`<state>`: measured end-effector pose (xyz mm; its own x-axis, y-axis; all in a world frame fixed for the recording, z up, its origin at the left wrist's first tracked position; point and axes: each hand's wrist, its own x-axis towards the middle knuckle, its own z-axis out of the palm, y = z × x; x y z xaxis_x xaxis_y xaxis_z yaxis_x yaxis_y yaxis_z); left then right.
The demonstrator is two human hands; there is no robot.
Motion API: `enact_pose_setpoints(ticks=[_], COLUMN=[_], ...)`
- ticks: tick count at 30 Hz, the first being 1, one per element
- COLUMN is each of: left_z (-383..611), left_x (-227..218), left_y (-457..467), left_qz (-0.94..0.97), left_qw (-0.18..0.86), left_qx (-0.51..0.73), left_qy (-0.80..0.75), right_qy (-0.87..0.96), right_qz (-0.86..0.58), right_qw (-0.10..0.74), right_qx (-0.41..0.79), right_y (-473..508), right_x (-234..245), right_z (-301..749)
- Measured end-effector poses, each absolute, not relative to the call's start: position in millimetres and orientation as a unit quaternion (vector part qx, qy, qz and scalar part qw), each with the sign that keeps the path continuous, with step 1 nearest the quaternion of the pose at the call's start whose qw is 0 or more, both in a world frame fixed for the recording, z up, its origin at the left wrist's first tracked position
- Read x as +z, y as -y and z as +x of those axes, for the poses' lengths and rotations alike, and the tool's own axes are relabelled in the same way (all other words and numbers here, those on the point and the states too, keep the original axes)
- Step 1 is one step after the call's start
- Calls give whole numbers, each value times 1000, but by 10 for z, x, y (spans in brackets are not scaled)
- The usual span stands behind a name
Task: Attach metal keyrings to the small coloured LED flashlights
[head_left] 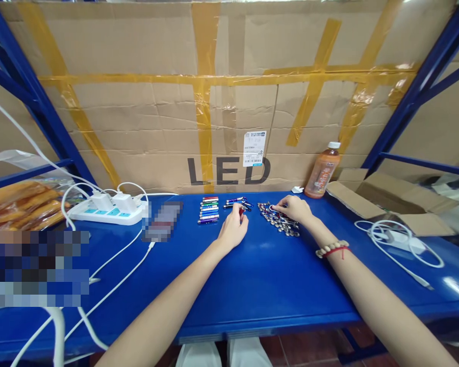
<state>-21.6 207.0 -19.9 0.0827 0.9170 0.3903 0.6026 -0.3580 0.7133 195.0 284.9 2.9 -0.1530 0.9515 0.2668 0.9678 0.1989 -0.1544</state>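
Much bare table separated both hands from its front edge. Left hand pinched a red piece; right hand bent over the pile, grip unclear.

The left hand mostly hides its red piece.

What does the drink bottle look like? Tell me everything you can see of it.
The bottle looks like clear plastic, with orange-coloured contents, pale lettering on its side and a white cap on top. It stands on its base at the back of the blue table, slanting in the picture, left of the open box. The right hand is apart from it.
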Motion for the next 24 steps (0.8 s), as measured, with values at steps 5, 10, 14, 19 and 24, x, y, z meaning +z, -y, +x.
enact_pose_setpoints(ticks=[5, 10, 14, 19, 24], left_z=[-219, -217, -216, -218, -217], left_x=[-193, -189, -195, -200, -202], left_y=[-2070, -2066, -2067, -2072, -2077], left_qz=[709, 704, 703, 706, 701], left_qw=[195, 196, 196, 192, 203], left_qx=[418, 426, 434, 424, 432], left_qy=[-534, -533, -528, -534, -530], right_qy=[751, 756, 764, 748, 745], right_qz=[-634, -636, -632, -653, -648], right_qw=[178, 148, 126, 116, 155], right_qx=[-37, -32, -25, -15, -17], right_y=[-2869, -2848, -2808, -2784, -2790], right_x=[34, 53, 88, 119, 95], right_z=[1984, 1987, 1955, 1923, 1921])
